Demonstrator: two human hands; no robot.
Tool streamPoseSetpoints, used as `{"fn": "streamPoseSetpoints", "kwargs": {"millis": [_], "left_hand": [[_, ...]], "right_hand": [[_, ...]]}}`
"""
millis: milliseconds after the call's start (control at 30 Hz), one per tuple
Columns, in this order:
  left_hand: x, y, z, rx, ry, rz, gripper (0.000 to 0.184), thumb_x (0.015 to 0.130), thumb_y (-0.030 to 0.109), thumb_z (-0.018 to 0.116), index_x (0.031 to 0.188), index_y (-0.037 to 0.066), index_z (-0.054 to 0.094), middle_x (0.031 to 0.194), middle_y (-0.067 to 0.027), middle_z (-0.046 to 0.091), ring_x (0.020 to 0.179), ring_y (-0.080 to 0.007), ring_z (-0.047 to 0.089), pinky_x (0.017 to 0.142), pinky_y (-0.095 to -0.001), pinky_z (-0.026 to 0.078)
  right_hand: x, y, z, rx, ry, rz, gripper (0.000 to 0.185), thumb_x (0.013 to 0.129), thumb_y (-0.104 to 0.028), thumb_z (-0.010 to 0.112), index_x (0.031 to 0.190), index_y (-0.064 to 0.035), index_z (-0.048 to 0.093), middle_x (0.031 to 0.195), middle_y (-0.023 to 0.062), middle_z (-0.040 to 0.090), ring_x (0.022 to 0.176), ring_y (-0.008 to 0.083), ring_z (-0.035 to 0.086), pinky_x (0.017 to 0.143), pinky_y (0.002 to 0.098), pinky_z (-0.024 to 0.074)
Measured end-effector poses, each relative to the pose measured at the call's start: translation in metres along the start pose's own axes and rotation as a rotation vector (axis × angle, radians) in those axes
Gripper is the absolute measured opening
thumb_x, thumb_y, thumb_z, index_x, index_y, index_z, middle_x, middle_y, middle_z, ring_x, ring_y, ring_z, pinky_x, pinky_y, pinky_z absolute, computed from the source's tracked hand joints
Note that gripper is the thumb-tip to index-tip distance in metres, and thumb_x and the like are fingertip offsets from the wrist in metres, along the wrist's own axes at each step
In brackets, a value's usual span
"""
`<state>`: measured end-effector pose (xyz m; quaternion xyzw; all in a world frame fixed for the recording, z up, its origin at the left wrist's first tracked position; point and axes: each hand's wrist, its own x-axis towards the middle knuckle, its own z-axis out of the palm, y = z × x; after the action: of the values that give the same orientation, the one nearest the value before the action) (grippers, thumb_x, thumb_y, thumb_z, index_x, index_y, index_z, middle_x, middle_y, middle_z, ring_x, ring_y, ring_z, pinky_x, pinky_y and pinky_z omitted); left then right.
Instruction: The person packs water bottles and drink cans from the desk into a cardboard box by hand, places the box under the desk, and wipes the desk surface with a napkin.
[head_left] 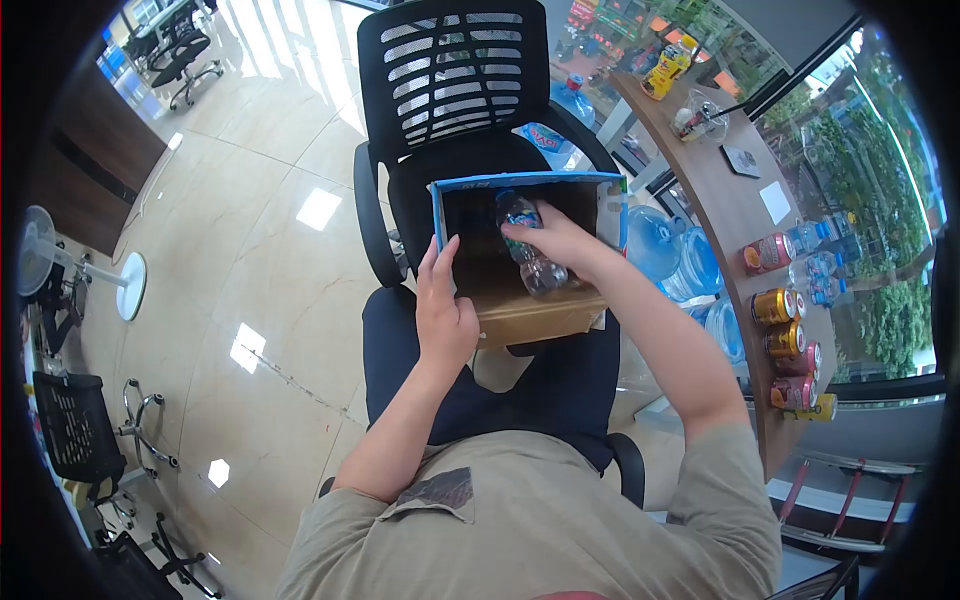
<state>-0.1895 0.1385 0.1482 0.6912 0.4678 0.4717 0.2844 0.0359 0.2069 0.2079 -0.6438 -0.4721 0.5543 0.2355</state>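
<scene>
A cardboard box (540,318) with blue outer edges rests across my knees and the chair seat, its opening facing me. My right hand (556,240) is inside the opening, closed around a clear plastic bottle (540,270) with a dark label and a blue cap. The bottle is tilted, its cap end toward the box's far edge. At the box's left side, my left hand (445,308) lies against the edge with its fingers stretched out. The deep inside of the box is dark and hard to make out.
A black office chair (455,75) stands in front of me. On the right, a wooden counter (725,190) carries several drink cans (785,338), small water bottles (818,265), a yellow bottle (668,68) and a phone (740,161). Large water jugs (690,265) sit beneath it. A white fan (130,286) stands left.
</scene>
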Motion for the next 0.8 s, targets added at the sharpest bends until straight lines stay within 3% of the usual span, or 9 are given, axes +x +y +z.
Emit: {"fn": "streamPoseSetpoints", "kwargs": {"millis": [133,200,233,300,433,800], "left_hand": [[0.002,0.001,0.001,-0.001,0.041,-0.003,0.084,0.078,-0.015,0.044,0.159,0.007,0.044,0.159,-0.0235,0.045,0.15,-0.0441,0.042,0.126,-0.0479,0.034],[-0.002,0.002,0.001,-0.007,0.019,-0.007,0.085,0.078,-0.014,0.045,0.16,0.009,0.044,0.162,-0.0247,0.042,0.15,-0.0454,0.042,0.125,-0.0479,0.036],[-0.004,0.002,0.002,0.023,0.04,0.016,0.085,0.079,-0.014,0.047,0.16,0.011,0.044,0.162,-0.0253,0.041,0.148,-0.0456,0.044,0.122,-0.0479,0.039],[-0.009,0.001,0.002,0.031,0.037,0.043,0.085,0.079,-0.011,0.053,0.161,0.012,0.044,0.159,-0.0272,0.043,0.141,-0.047,0.049,0.117,-0.0509,0.043],[-0.012,0.001,0.004,0.038,0.022,0.03,0.085,0.081,-0.01,0.054,0.162,0.012,0.042,0.158,-0.0284,0.042,0.137,-0.0461,0.051,0.116,-0.0502,0.045],[-0.025,-0.013,0.008,0.076,-0.008,0.123,0.089,0.077,-0.012,0.053,0.162,0.01,0.04,0.163,-0.0284,0.038,0.139,-0.0465,0.05,0.115,-0.0495,0.046]], "right_hand": [[0.078,0.041,-0.013,-0.25,0.125,-0.09,0.077,0.087,-0.032,0.086,0.148,0.0009,0.054,0.138,0.0193,0.067,0.122,0.0293,0.067,0.099,0.0409,0.0564],[0.128,0.083,-0.034,-0.344,0.042,-0.136,0.082,0.088,-0.029,0.085,0.158,-0.0043,0.048,0.15,0.0176,0.06,0.135,0.0305,0.058,0.109,0.0424,0.052],[0.127,0.077,-0.032,-0.446,0.114,-0.064,0.087,0.086,-0.032,0.086,0.16,-0.0054,0.048,0.158,0.0203,0.054,0.143,0.0334,0.054,0.118,0.0452,0.0457],[0.145,0.077,-0.036,-0.895,0.106,-0.028,0.088,0.087,-0.041,0.084,0.159,-0.0051,0.048,0.16,0.0224,0.052,0.147,0.0364,0.05,0.12,0.0485,0.0439],[0.184,0.108,-0.048,-1.257,0.108,-0.174,0.084,0.091,-0.049,0.077,0.158,-0.0061,0.049,0.163,0.0222,0.049,0.152,0.0393,0.045,0.121,0.0521,0.043],[0.211,0.169,-0.03,-1.334,0.374,-0.331,0.08,0.094,-0.05,0.073,0.158,-0.0066,0.05,0.163,0.0214,0.048,0.151,0.0396,0.046,0.12,0.0522,0.0441]]}}
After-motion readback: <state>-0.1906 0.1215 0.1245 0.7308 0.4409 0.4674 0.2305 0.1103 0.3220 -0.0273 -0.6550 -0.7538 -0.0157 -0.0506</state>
